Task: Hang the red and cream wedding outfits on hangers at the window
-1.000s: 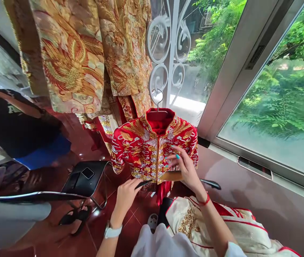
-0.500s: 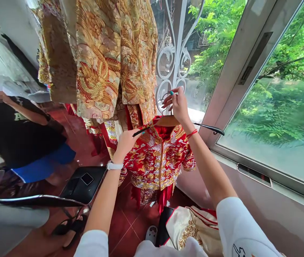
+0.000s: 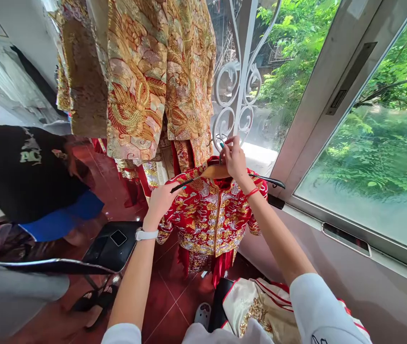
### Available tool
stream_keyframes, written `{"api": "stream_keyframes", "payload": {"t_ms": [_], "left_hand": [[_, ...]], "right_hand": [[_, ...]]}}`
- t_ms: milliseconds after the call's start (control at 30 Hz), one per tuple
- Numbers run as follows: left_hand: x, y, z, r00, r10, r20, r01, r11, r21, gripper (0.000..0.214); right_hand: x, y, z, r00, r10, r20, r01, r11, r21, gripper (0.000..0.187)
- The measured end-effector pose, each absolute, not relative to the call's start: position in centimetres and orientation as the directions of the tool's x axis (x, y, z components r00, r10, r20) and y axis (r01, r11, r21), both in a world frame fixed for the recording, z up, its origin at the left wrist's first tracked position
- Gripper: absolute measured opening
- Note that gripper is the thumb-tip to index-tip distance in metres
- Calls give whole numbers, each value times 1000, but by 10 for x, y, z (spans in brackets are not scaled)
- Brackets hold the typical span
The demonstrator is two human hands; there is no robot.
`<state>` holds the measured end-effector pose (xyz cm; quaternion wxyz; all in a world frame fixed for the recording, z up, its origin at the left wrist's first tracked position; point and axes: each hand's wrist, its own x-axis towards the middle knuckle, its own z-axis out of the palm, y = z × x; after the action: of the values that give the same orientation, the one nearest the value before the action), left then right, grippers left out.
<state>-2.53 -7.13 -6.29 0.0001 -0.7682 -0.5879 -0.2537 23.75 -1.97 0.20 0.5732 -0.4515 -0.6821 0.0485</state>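
Embroidery in gold and silver covers a red jacket (image 3: 210,215), which hangs from a wooden hanger (image 3: 218,171) with black arm tips, in the middle of the scene just in front of the window. The right hand (image 3: 235,160) is at the top of the hanger beside its hook; its grip is closed there, fingers pinched together over the wooden centre. A red string bracelet (image 3: 252,192) circles that wrist. The left hand (image 3: 160,200) sits lower and to the left, its grip curled shut on the hanger's black left arm, at the jacket's shoulder. A white watch (image 3: 145,234) is on that wrist.

Far left of the jacket hang gold brocade robes (image 3: 142,86), and a white scrolled iron grille (image 3: 241,91) stands right behind the raised right hand. At the left edge another person in a black shirt (image 3: 20,172) sits above the red tiled floor (image 3: 167,306). A black seat (image 3: 112,241) stands between that person and the jacket. Near the bottom lies a cream garment with red trim (image 3: 257,306).
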Motion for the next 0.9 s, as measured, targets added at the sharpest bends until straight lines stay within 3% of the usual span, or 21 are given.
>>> {"api": "stream_keyframes", "payload": {"t_ms": [333, 467, 567, 667, 733, 800, 867, 900], "left_hand": [[-20, -56, -77, 264, 865, 426, 826, -431, 364, 34], [-19, -57, -76, 278, 866, 415, 804, -446, 394, 35], [-16, -60, -76, 247, 885, 395, 780, -424, 460, 35], [-14, -65, -84, 150, 861, 487, 712, -435, 551, 26], [-15, -71, -104, 27, 809, 587, 641, -465, 611, 31], [-18, -83, -142, -118, 769, 628, 582, -459, 672, 46], [-20, -106, -198, -242, 792, 560, 544, -368, 754, 59], [-20, -124, -230, -266, 837, 478, 532, -286, 797, 62]], "right_hand": [[244, -8, -6, 36, 617, 786, 423, 703, -572, 21], [248, 2, -2, 6, 657, 754, 343, 707, -618, 22], [251, -9, 8, -45, 689, 724, 382, 681, -625, 23], [265, -50, 1, -52, 650, 758, 513, 668, -538, 24], [290, -95, -29, 1, 639, 769, 596, 617, -513, 27], [330, -152, -81, 164, 681, 714, 603, 503, -619, 31], [381, -213, -144, 331, 758, 563, 610, 283, -740, 35], [406, -243, -175, 439, 742, 506, 646, 131, -752, 36]]}}
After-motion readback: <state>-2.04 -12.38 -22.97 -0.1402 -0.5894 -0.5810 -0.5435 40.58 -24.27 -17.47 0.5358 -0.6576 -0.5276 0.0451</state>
